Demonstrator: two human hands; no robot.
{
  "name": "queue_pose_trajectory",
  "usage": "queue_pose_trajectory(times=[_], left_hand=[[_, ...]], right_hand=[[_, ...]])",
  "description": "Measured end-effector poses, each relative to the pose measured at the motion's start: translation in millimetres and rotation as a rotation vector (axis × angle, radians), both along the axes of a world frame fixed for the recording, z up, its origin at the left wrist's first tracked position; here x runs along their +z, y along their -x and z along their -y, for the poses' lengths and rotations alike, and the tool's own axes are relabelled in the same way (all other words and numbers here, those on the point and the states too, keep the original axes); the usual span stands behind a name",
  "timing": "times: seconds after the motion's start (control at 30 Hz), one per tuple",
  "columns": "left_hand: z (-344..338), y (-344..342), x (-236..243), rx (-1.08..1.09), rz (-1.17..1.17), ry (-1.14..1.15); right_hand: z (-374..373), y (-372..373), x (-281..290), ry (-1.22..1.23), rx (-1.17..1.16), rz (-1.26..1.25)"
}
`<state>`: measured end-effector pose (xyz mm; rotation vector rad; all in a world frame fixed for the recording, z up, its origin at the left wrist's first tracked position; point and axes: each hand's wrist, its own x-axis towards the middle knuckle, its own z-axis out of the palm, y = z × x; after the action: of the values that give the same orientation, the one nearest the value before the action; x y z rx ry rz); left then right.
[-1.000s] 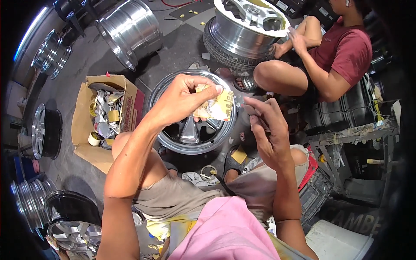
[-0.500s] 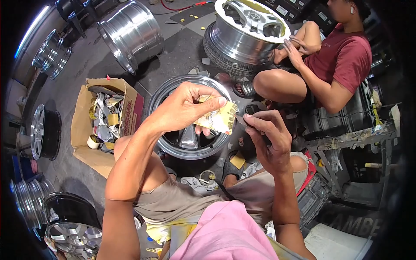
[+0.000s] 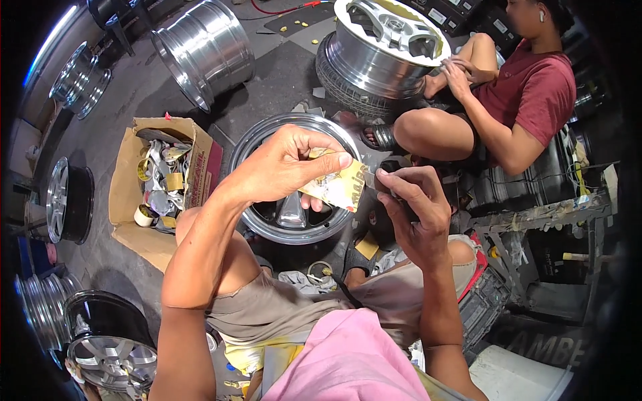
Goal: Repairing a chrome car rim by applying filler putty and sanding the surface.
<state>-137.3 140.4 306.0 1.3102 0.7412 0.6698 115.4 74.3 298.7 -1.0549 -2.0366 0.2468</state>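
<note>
My left hand [image 3: 287, 164] holds a small yellow printed piece of paper or card [image 3: 344, 187] between thumb and fingers, over a chrome wheel rim [image 3: 271, 230] lying flat on the floor. My right hand [image 3: 418, 214] is beside the card's right edge, its thumb and fingers pinching a small thin grey piece [image 3: 371, 176], perhaps a blade; I cannot tell exactly what it is. Parts of the rim's middle are hidden behind my hands and the card.
A cardboard box [image 3: 124, 194] of scraps and tape rolls stands left. A seated person [image 3: 535, 100] in a maroon shirt works at a masked wheel [image 3: 371, 63] on a tyre. Loose rims [image 3: 200, 53] stand around the floor [image 3: 281, 73]; a battered frame [image 3: 535, 214] is at right.
Compared with a second ago, my left hand and the card are lower and further right. My right hand has lowered slightly, its fingertips closer to the card's edge.
</note>
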Motion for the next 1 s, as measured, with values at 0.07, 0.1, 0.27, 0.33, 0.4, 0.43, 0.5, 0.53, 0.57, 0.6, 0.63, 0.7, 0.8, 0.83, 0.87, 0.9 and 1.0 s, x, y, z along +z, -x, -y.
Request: queue_pose_trajectory(times=[0.07, 0.1, 0.27, 0.33, 0.4, 0.43, 0.5, 0.53, 0.57, 0.6, 0.63, 0.7, 0.8, 0.83, 0.87, 0.9, 1.0], left_hand=[[0.5, -0.3, 0.2, 0.003, -0.004, 0.001], [-0.1, 0.2, -0.6, 0.005, -0.006, 0.006], [-1.4, 1.0, -1.8, 0.008, 0.001, 0.006], [-1.9, 1.0, -2.2, 0.008, -0.002, 0.003], [-3.4, 0.9, -4.6, 0.040, -0.017, -0.041], [-3.8, 0.3, -5.1, 0.040, -0.017, -0.039], [-4.5, -1.7, -5.7, 0.091, -0.086, -0.086], [-4.6, -2.7, -6.3, 0.091, -0.087, -0.084], [-4.5, -3.8, -7.2, 0.099, -0.104, -0.105], [-4.7, -5.0, -8.1, 0.105, -0.120, -0.126], [-4.7, -5.7, -8.9, 0.102, -0.120, -0.123], [-4.2, -6.7, -9.8, 0.094, -0.132, -0.147], [-3.7, -8.1, -9.4, 0.106, -0.168, -0.185], [-3.0, -8.8, -9.4, 0.105, -0.169, -0.181], [-2.4, -9.8, -9.3, 0.121, -0.179, -0.198], [-1.8, -10.6, -9.3, 0.135, -0.188, -0.216], [-0.8, -11.0, -8.8, 0.145, -0.215, -0.288]], right_hand=[[2.1, -0.8, -1.4, 0.032, 0.000, -0.016], [2.2, -0.6, -2.6, 0.067, 0.001, -0.031], [1.5, -2.9, -3.6, 0.085, 0.011, -0.031], [1.9, -3.5, -3.1, 0.102, 0.012, -0.033], [1.7, -3.4, -3.8, 0.082, -0.009, -0.058], [1.7, -2.3, -3.2, 0.085, -0.009, -0.058], [1.9, 1.3, 0.3, 0.054, -0.022, -0.073], [2.1, 2.3, 1.0, 0.056, -0.022, -0.073], [2.5, 3.2, 1.4, 0.073, 0.004, -0.056], [3.0, 3.8, 1.3, 0.090, 0.027, -0.039], [3.2, 4.9, 0.8, 0.093, 0.024, -0.039], [3.0, 8.0, -0.7, 0.073, 0.012, -0.017], [3.2, 11.6, -4.0, 0.067, 0.007, -0.008], [2.8, 12.6, -5.2, 0.072, 0.007, -0.009], [2.1, 13.4, -6.5, 0.044, 0.007, 0.016], [2.1, 14.3, -7.7, 0.016, 0.005, 0.041], [3.4, 17.8, -8.6, 0.014, -0.010, 0.062]])
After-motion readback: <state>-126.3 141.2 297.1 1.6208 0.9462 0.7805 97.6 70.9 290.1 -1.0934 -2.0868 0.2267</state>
